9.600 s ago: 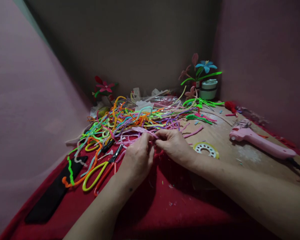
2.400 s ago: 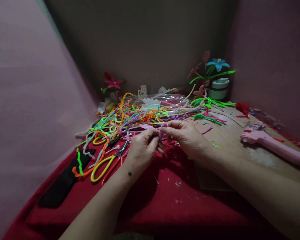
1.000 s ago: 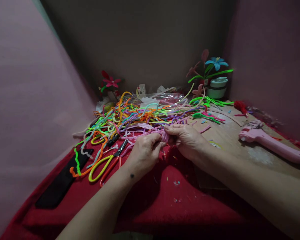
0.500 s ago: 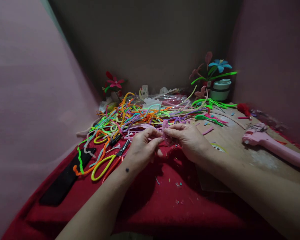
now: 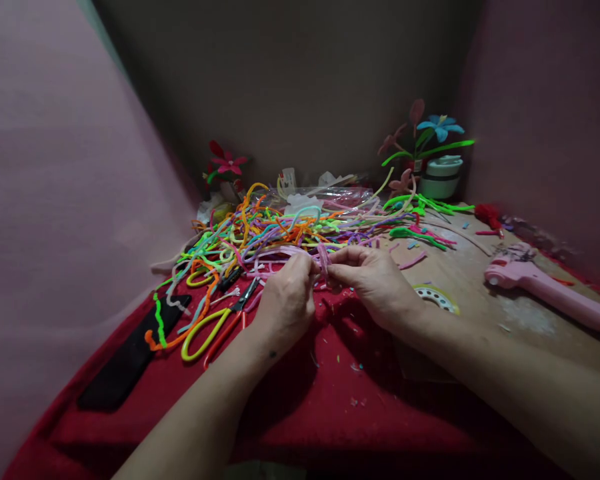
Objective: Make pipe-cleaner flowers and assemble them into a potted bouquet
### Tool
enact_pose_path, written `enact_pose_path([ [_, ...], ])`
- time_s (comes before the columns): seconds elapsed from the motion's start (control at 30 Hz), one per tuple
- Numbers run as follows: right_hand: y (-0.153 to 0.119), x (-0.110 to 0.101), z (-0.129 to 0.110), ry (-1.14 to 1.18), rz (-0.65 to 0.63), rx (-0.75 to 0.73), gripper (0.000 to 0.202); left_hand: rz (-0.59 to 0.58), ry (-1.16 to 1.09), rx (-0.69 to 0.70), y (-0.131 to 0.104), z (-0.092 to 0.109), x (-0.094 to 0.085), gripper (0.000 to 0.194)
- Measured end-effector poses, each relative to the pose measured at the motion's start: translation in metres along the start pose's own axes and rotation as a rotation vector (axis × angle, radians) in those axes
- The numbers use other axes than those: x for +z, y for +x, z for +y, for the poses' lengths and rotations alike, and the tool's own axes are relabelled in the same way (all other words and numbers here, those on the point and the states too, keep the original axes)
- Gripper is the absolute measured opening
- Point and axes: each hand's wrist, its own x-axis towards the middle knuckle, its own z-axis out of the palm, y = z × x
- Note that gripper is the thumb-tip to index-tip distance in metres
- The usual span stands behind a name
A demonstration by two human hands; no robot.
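A small piece of bent pink pipe cleaner [image 5: 323,262] is held up between my two hands, over the red cloth. My right hand [image 5: 373,280] pinches it from the right with thumb and forefinger. My left hand [image 5: 290,290] is closed at its left side, knuckles turned up, and its fingertips are partly hidden. Just behind the hands lies a heap of multicoloured pipe cleaners [image 5: 280,230]. Scissors with yellow and red handles [image 5: 207,335] rest on the cloth left of my left hand.
A black flat object [image 5: 117,367] lies at the left. On the brown board [image 5: 470,267] at the right are a pink glue gun [image 5: 555,290] and a white ring [image 5: 435,300]. Pipe-cleaner flowers [image 5: 440,127] and a pale pot [image 5: 441,179] stand at the back.
My left hand has rolled over, turning its knuckles up and closing at the pink piece. The piece has shifted slightly left. More of the white ring shows beside my right forearm.
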Motion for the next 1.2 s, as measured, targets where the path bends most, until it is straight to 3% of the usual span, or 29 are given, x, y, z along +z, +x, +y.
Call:
enact_pose_path([
  [0.23, -0.001, 0.002, -0.001, 0.003, -0.047, 0.02, 0.01, -0.113, 0.02, 0.02, -0.002, 0.0, 0.002, 0.014],
  [0.37, 0.0, 0.001, -0.001, 0.0, -0.065, -0.01, 0.012, -0.146, -0.274, -0.143, 0.004, 0.0, -0.004, 0.004],
  [0.5, 0.0, 0.001, -0.001, -0.065, -0.034, -0.031, 0.023, -0.144, -0.593, -0.335, 0.006, 0.0, -0.007, 0.019],
  [0.6, -0.001, 0.002, -0.002, -0.086, -0.016, 0.003, 0.026, -0.129, -0.71, -0.393, 0.007, 0.0, -0.005, 0.014],
  [0.77, -0.004, 0.002, -0.005, -0.279, -0.019, 0.043, 0.009, -0.064, -0.811, -0.474, 0.007, 0.002, -0.003, 0.014],
  [0.87, -0.005, 0.001, -0.004, -0.378, -0.028, 0.006, 0.015, -0.073, -0.825, -0.506, 0.006, 0.005, -0.002, 0.011],
  [1.1, -0.006, 0.0, -0.005, -0.362, -0.08, -0.007, 0.014, 0.021, -0.574, -0.351, -0.001, 0.012, 0.005, 0.012],
  [1.2, -0.005, -0.001, -0.007, -0.506, -0.108, -0.055, 0.015, -0.016, -0.707, -0.454, -0.001, 0.014, 0.005, 0.01],
])
